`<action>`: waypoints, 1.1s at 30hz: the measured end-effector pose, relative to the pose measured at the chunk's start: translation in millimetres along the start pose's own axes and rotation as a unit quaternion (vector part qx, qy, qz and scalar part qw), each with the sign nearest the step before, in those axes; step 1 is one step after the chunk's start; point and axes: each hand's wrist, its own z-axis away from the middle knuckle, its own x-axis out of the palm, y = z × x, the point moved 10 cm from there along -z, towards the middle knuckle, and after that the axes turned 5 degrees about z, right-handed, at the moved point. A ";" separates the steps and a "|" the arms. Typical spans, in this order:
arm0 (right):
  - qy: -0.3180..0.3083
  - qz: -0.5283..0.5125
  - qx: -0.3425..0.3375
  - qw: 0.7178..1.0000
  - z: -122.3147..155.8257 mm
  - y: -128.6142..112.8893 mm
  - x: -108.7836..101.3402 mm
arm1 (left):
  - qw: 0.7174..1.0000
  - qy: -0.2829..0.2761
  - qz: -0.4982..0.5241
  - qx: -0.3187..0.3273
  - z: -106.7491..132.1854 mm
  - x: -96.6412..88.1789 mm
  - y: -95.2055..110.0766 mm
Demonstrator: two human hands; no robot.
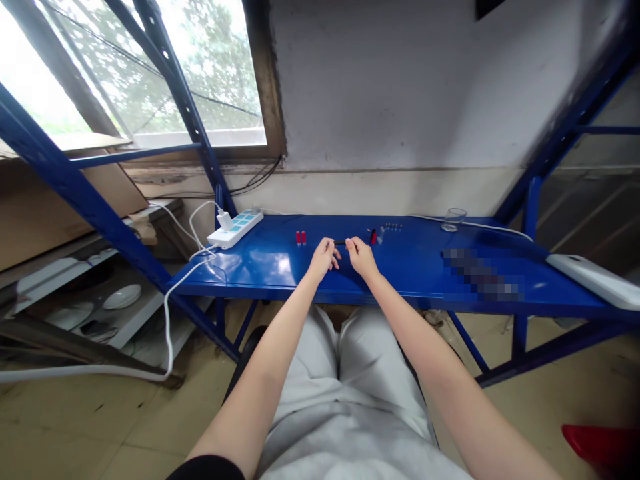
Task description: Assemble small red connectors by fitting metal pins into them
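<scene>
Both hands are raised over the front middle of the blue table. A thin dark stick-like piece spans the gap between them. My left hand pinches its left end, with the lower fingers loosely curled. At its right end, my right hand has thumb and fingers closed on it. What the piece is stays too small to tell. Two small red-and-clear tubes stand left of my hands. Just right of them are a red-and-black piece and a clear small tube, with several tiny clear pieces behind.
A white power strip with a plugged-in charger lies at the table's left end. To the right are a clear glass, a blurred-out dark object and a white device. Blue metal posts rise at both sides.
</scene>
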 end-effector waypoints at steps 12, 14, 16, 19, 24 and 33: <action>0.002 -0.003 -0.007 1.000 1.6 -6.0 -1.0 | 1.000 0.013 -0.006 -0.008 -2.2 -2.7 -5.9; -0.001 -0.003 -0.008 1.000 1.6 -6.8 -0.5 | 1.000 0.019 -0.011 0.002 -3.6 -4.6 -7.0; -0.002 0.000 -0.010 1.000 1.8 -7.8 -0.2 | 0.999 0.023 -0.020 0.011 -4.4 -6.2 -7.5; -0.002 -0.003 -0.014 1.000 2.2 -9.0 -0.2 | 0.999 0.025 -0.031 0.018 -4.6 -7.4 -7.0; -0.008 -0.008 -0.016 1.000 2.2 -7.3 2.0 | 0.999 0.025 -0.025 0.015 -3.9 -7.6 -5.3; -0.033 -0.030 0.005 0.999 -0.7 5.6 11.6 | 0.998 0.050 -0.024 0.027 -2.2 -13.8 0.3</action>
